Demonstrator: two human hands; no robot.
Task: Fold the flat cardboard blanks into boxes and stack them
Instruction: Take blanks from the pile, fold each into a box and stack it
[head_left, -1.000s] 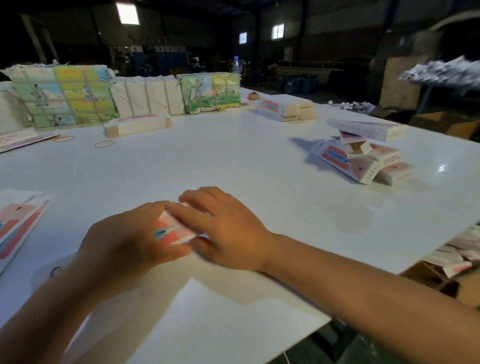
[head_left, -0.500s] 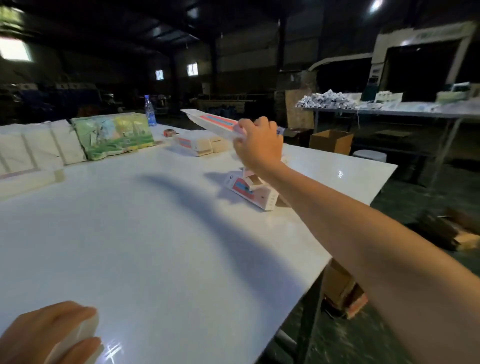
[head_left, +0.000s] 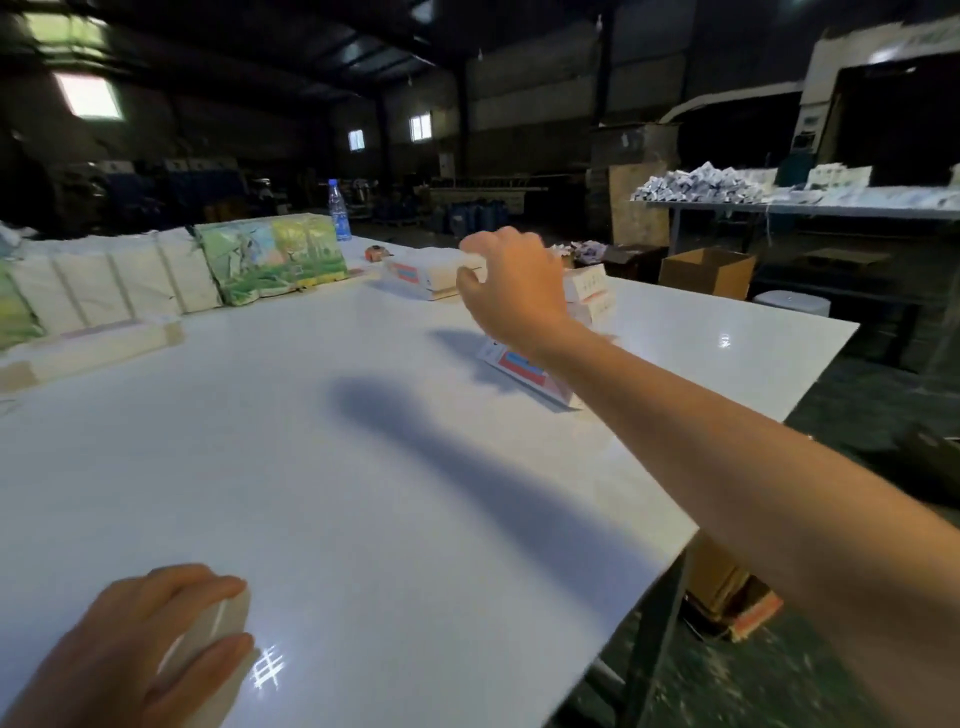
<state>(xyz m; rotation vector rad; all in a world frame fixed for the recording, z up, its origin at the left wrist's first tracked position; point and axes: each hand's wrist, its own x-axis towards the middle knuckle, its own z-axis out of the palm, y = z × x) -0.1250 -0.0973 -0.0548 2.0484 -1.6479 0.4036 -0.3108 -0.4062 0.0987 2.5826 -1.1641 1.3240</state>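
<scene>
1. Since the frame half a second back, my right hand (head_left: 511, 280) has come lower and nearer the pile of folded red-and-white cardboard boxes (head_left: 535, 371) at the table's right edge. The long box it held high then no longer sticks out to its left; only a white end (head_left: 470, 258) shows at the fingertips.
2. Far left, bottom corner: my left hand (head_left: 140, 644) rests on the glossy white table (head_left: 322, 493), fingers and thumb curled round a pale, flat cardboard piece (head_left: 208, 631). I take it for the next blank, though blur hides any print.
3. Centre back: a second low stack of red-and-white folded boxes (head_left: 415, 275) lies just left of my right hand, long sides running left to right.
4. Right: my right hand's fingers are curled down and pinch that white end. How much box is in the grip I cannot tell.
5. The relation that counts: the pile lies directly below and just behind my right hand, which is the nearer one; my left is well apart.
6. My judgement: lower the box with its long axis matching those beneath, or it may slide off.
</scene>
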